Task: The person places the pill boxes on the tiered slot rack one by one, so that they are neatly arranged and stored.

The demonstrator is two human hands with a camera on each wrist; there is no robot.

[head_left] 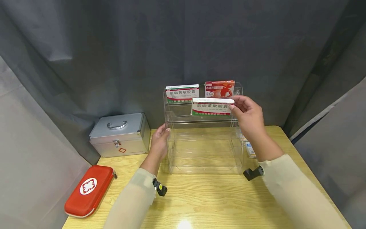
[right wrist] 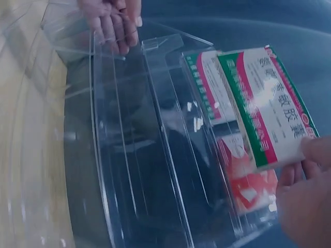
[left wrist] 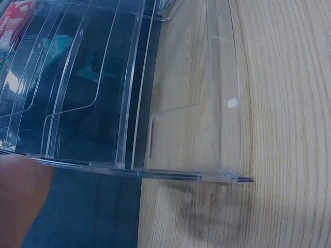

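Note:
A clear tiered display rack (head_left: 203,170) stands on the table. My left hand (head_left: 160,141) grips its left side panel; in the left wrist view only part of that hand shows at the lower left. Between thumb and fingers, my right hand (head_left: 249,116) pinches the right end of a white, green and red medicine box (head_left: 211,108), held in front of the rack's upper tiers. On the top tier sit a matching medicine box (head_left: 182,93) at left and a red medicine box (head_left: 219,89) at right. The right wrist view shows the held medicine box (right wrist: 266,103) overlapping both.
A silver first-aid case (head_left: 120,135) stands at the back left of the table. Nearer on the left lies a red zip pouch (head_left: 89,190) with a white emblem. Small boxes (head_left: 250,149) are partly hidden behind the rack's right side. A dark curtain (head_left: 183,41) hangs behind.

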